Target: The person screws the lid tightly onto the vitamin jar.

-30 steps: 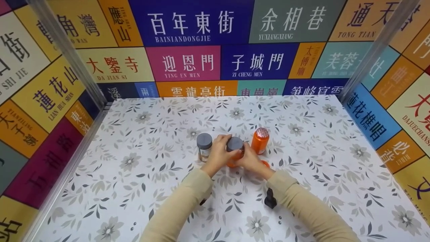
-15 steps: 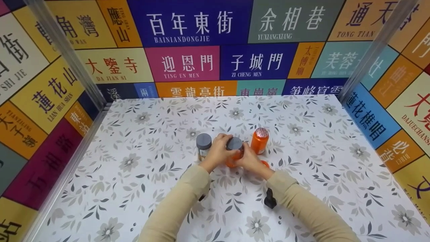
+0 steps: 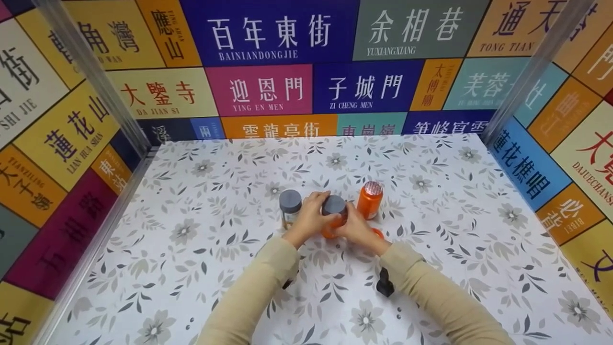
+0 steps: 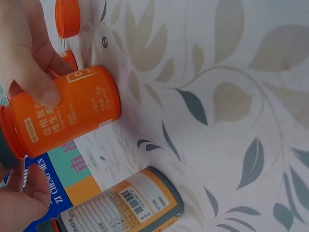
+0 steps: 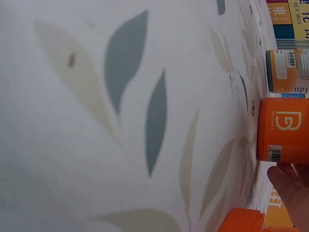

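Both hands are on an orange supplement bottle with a dark grey cap, upright between them in the head view. My right hand grips its orange body, thumb across the printed label in the left wrist view. My left hand has its curled fingers at the grey cap from the left side. Just left of it stands a second bottle, grey-capped with a white and yellow label. To the right is another orange bottle with a silver foil seal on top. An orange cap lies by my right wrist.
A white tablecloth with grey leaves and flowers covers the table. Coloured panels with Chinese lettering wall it in at the back and both sides. A black wrist device hangs under the right sleeve.
Both hands stay around the middle bottle, with only slight finger and left-wrist movement. The other bottles and the orange cap stay where they were.
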`<state>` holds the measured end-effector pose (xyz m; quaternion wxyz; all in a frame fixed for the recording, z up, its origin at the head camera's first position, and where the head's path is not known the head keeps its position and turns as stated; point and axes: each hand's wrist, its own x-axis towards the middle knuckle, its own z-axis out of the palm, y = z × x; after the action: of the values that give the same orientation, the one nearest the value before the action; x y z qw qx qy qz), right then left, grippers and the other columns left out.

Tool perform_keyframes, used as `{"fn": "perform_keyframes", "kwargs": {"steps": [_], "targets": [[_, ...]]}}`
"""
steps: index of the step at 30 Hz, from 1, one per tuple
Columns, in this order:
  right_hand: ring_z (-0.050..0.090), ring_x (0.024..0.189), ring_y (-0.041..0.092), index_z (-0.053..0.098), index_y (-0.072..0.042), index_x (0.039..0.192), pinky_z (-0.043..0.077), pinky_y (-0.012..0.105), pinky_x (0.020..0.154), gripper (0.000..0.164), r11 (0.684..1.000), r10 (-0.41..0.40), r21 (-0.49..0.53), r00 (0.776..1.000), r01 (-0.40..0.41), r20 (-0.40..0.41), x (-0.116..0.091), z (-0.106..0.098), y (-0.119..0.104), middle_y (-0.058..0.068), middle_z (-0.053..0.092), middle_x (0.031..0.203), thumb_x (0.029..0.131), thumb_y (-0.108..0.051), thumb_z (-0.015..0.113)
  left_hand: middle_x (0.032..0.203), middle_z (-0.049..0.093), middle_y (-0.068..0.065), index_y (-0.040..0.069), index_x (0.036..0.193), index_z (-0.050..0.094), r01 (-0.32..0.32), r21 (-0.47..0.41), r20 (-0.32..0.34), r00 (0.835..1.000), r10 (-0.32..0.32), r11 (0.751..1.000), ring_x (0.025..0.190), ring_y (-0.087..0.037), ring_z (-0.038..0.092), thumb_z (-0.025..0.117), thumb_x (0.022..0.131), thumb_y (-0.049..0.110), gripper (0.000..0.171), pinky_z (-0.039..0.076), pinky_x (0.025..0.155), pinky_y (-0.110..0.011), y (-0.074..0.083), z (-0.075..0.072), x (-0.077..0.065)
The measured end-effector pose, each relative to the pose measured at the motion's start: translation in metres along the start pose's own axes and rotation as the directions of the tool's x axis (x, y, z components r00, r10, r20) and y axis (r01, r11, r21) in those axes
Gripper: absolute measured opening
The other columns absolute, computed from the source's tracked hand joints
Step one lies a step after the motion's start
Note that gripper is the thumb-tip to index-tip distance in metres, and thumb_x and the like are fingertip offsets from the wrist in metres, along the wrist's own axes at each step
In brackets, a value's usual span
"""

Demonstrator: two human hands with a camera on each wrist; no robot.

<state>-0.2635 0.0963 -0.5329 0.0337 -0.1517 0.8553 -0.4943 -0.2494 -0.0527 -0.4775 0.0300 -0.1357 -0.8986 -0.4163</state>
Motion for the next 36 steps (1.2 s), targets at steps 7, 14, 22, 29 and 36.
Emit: {"fn": "perform_keyframes", "kwargs": {"steps": [7,14,22,29,36], "targets": [[0.051,0.107,0.031,0.042,0.007,0.122,0.041,0.042,0.094,0.068,1.0,-0.005,0.01,1.0,0.005,-0.017,0.001,0.0,-0.001,0.022,0.053,0.118,0.066,-0.01,0.077,0.111,0.049,-0.015,0.0,0.118,0.05,0.032,-0.005,-0.146,0.989,-0.033,0.999,0.104,-0.028,0.047,0.078,0.069,0.034,0.066,0.04,0.093,-0.037,-0.004,0.01,-0.005],[0.048,0.113,0.032,0.038,0.006,0.125,0.038,0.044,0.099,0.072,0.999,0.022,-0.027,1.0,-0.022,-0.014,0.003,0.002,-0.001,0.023,0.05,0.123,0.067,-0.013,0.076,0.117,0.05,-0.019,-0.005,0.126,0.048,-0.024,-0.031,-0.115,0.993,0.02,0.999,0.111,-0.03,0.047,0.071,0.079,0.023,0.059,0.037,0.098,-0.039,-0.007,0.007,-0.008],[0.051,0.107,0.033,0.04,0.007,0.122,0.04,0.045,0.096,0.067,1.0,-0.025,-0.01,0.999,0.025,-0.034,0.002,0.0,0.003,0.023,0.053,0.117,0.067,-0.01,0.075,0.133,0.044,-0.024,-0.006,0.134,0.038,-0.086,-0.064,-0.017,0.996,0.085,0.994,0.124,-0.033,0.042,0.062,0.085,0.012,0.057,0.031,0.105,-0.04,-0.011,0.002,-0.01],[0.051,0.106,0.03,0.04,0.006,0.122,0.042,0.043,0.093,0.065,1.0,0.003,0.013,1.0,-0.003,-0.009,0.001,-0.002,0.003,0.022,0.052,0.118,0.066,-0.005,0.073,0.119,0.05,-0.017,-0.003,0.125,0.047,-0.012,-0.116,-0.119,0.993,-0.002,0.993,0.109,-0.027,0.051,0.076,0.072,0.029,0.068,0.042,0.094,-0.034,-0.005,0.011,-0.01],[0.052,0.105,0.03,0.042,0.006,0.119,0.041,0.042,0.095,0.065,1.0,-0.008,0.025,1.0,0.008,-0.003,-0.001,-0.005,0.003,0.021,0.053,0.116,0.062,-0.003,0.074,0.105,0.054,-0.014,-0.001,0.11,0.055,-0.023,-0.06,-0.179,0.984,0.012,0.998,0.097,-0.025,0.053,0.076,0.072,0.025,0.051,0.044,0.086,-0.032,-0.002,0.013,-0.007]]}}
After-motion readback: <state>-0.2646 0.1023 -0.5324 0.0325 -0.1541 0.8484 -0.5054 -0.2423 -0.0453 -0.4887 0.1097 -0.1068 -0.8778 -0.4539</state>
